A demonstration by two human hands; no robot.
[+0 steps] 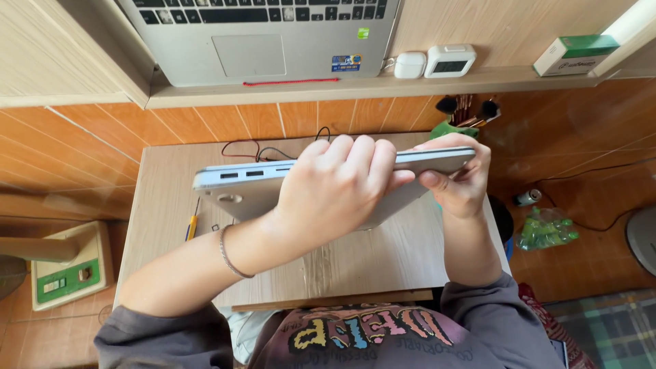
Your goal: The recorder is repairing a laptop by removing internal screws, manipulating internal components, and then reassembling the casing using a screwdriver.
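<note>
A closed silver laptop [239, 179] is held tilted above a small wooden table [164, 205], its port side facing me. My left hand [335, 195] wraps over the laptop's middle, fingers curled over the top edge. My right hand [459, 181] grips the laptop's right end, thumb under and fingers over it. A thin bracelet sits on my left wrist.
A yellow-handled screwdriver [193, 225] and black and red wires [253, 149] lie on the table. Another open laptop [260, 41], a white charger [410, 65] and a small white display unit [449, 60] rest on the shelf above. A green bag [547, 229] lies on the floor.
</note>
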